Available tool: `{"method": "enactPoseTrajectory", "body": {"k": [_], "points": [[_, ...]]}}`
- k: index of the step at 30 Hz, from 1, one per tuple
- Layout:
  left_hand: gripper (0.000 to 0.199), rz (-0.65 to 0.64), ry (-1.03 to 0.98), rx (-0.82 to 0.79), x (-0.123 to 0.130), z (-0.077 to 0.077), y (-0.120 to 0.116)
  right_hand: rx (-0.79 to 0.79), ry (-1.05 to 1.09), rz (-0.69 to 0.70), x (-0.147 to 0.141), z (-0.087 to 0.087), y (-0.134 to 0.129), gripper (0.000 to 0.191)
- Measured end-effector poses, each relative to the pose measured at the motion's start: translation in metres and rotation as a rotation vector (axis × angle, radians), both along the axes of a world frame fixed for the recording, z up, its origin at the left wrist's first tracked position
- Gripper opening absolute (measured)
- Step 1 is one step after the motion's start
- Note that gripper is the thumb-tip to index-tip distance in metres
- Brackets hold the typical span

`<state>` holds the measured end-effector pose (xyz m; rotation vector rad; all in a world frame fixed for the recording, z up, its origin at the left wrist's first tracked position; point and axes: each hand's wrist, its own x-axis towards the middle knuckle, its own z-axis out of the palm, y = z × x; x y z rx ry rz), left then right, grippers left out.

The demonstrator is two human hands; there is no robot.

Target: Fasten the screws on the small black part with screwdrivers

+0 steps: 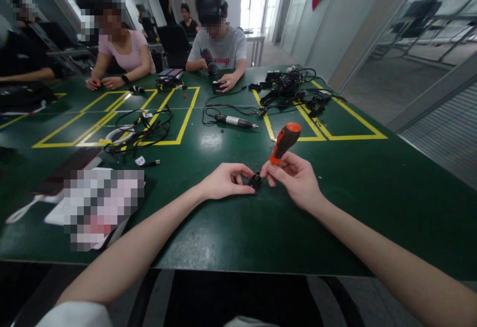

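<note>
My left hand (231, 180) is closed around a small round black part (255, 183) on the green table, pinching it between thumb and fingers. A short metallic cylinder rises from the middle of that part. Just to its right, my right hand (292, 175) grips a screwdriver (286, 142) with an orange and dark grey handle. The handle points up and leans right, and its lower end sits at my fingertips beside the black part. The screwdriver's tip is too small and hidden to make out.
Beyond my hands lies a corded electric screwdriver (236, 121). A cable heap (285, 88) sits at the back right, coiled cables (137, 128) at the left. Phones or flat cases (67, 168) lie front left. Across the green table (357, 188), people work with their hands.
</note>
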<state>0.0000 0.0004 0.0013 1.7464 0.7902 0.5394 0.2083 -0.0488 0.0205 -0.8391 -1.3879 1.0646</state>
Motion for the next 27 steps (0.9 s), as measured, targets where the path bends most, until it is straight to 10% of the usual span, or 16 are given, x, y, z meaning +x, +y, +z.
{"method": "enactPoseTrajectory", "body": {"k": [27], "points": [[0.054, -0.025, 0.022, 0.041, 0.0002, -0.0017, -0.0011, 0.002, 0.045, 0.079, 0.0040, -0.0022, 0.0028, 0.040]]}}
